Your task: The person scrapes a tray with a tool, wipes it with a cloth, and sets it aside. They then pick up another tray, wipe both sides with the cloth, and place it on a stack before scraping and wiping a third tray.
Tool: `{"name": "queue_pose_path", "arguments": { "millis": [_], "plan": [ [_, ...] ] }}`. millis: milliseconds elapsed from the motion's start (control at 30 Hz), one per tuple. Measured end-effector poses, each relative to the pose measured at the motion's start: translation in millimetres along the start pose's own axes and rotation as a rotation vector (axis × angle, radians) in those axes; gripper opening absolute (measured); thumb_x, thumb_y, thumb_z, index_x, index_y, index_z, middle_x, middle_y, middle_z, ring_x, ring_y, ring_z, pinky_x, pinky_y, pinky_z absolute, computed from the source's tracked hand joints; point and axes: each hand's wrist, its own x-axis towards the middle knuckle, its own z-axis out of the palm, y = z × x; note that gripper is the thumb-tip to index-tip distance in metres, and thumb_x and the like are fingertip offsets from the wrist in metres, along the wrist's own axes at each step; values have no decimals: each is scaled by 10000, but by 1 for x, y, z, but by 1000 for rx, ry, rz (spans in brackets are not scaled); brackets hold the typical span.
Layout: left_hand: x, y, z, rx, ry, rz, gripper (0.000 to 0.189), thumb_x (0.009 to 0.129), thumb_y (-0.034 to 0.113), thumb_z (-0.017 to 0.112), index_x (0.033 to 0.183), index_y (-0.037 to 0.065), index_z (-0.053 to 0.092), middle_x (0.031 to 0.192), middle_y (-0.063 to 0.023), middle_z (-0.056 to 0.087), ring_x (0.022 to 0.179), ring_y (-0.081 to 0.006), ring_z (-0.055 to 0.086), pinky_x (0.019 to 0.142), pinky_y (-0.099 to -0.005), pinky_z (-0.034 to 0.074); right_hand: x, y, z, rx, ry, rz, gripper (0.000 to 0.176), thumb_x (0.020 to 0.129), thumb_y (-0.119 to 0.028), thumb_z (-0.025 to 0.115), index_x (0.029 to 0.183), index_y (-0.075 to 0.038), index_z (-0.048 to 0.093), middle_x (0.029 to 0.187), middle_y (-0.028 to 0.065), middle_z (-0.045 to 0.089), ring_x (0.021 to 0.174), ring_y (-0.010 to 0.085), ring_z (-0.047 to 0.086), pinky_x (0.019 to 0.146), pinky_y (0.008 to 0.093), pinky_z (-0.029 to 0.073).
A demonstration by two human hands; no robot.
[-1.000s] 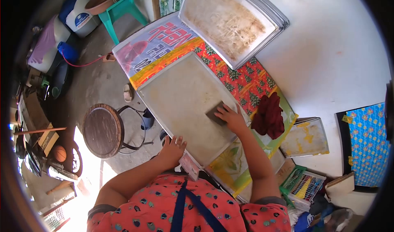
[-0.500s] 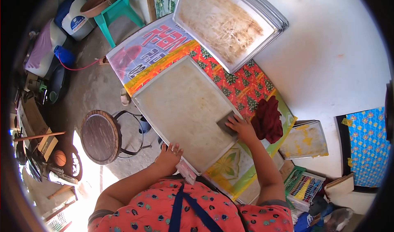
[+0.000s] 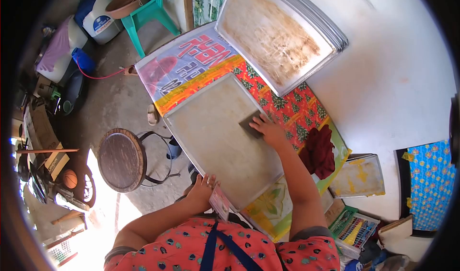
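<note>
The tray [image 3: 215,141] lies flat on the table [image 3: 297,108]. The right hand [image 3: 270,133] holds a dark pad [image 3: 249,124] down at the tray's 2 o'clock edge, fingers pressed together on top. The left hand [image 3: 201,190] grips the 6 o'clock corner, fingers curled over the rim. Scrubbing likely goes best with even pressure, overlapping strokes and a firmly braced corner.

**Bench layout**

1 tray [image 3: 215,141] lies on the bench [image 3: 191,62] before you, a stack of trays [image 3: 278,36] behind it. Your right hand [image 3: 270,133] presses a pad [image 3: 249,125] on it; your left hand [image 3: 201,190] rests at its near corner. Cloth [image 3: 321,152] right, stool [image 3: 122,160] left.
</note>
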Motion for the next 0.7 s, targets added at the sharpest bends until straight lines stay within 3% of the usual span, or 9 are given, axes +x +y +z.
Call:
{"name": "queue_pose_path", "arguments": {
  "millis": [133, 267, 333, 400, 500, 567, 700],
  "plan": [
    [-5, -8, 0, -42, 71, 40, 702, 830, 400, 531, 1386, 12, 348, 1404, -272, 353, 1307, -435, 331, 1046, -583, 227, -81, -5, -8, 5, -184, 34, 645, 709, 34, 508, 1300, -225, 514, 1392, 9, 460, 1325, 243, 379, 1103, 501, 222],
    [1, -27, -10, -79, -17, 119, 655, 835, 381, 526, 1392, 76, 366, 1393, -229, 396, 1284, -412, 376, 1025, -547, 282, -35, -4, -10, 3, -106, 8, 610, 753, 20, 491, 1297, -253, 516, 1375, -10, 475, 1296, 239, 416, 1097, 492, 249],
    [16, -64, -30, -83, -237, 115, 645, 843, 387, 538, 1402, 121, 354, 1475, -165, 298, 1322, -381, 333, 1003, -588, 280, 30, -1, -2, -2, -2, -61, 594, 767, 22, 478, 1293, -250, 522, 1372, -13, 478, 1299, 236, 410, 1097, 496, 243],
    [18, -90, -69, -20, 53, -135, 747, 793, 380, 645, 1436, 212, 305, 1511, -172, 202, 1353, -411, 256, 994, -646, 270, 83, -2, -4, 34, 18, -14, 585, 777, 29, 468, 1292, -244, 523, 1379, -13, 472, 1302, 232, 403, 1098, 491, 238],
    [37, -122, -98, 5, 51, -287, 943, 702, 424, 745, 1468, 277, 214, 1531, -182, 101, 1362, -495, 139, 997, -706, 212, 105, -7, -4, 1, 33, 5, 580, 786, 31, 461, 1295, -241, 520, 1385, -6, 467, 1309, 227, 390, 1103, 483, 232],
    [53, -136, -96, -58, -44, -303, 1019, 666, 446, 772, 1477, 282, 177, 1534, -192, 58, 1353, -537, 91, 998, -719, 191, 77, -4, -2, 7, 19, -28, 594, 769, 36, 481, 1294, -239, 521, 1390, -3, 462, 1312, 227, 387, 1108, 474, 232],
    [57, -139, -91, -85, -38, -293, 1023, 656, 427, 786, 1474, 268, 191, 1531, -206, 51, 1348, -549, 77, 980, -726, 219, -45, -9, -9, -19, -174, 26, 658, 717, 48, 531, 1306, -244, 509, 1392, -3, 457, 1316, 232, 384, 1102, 484, 248]
  ]
}}
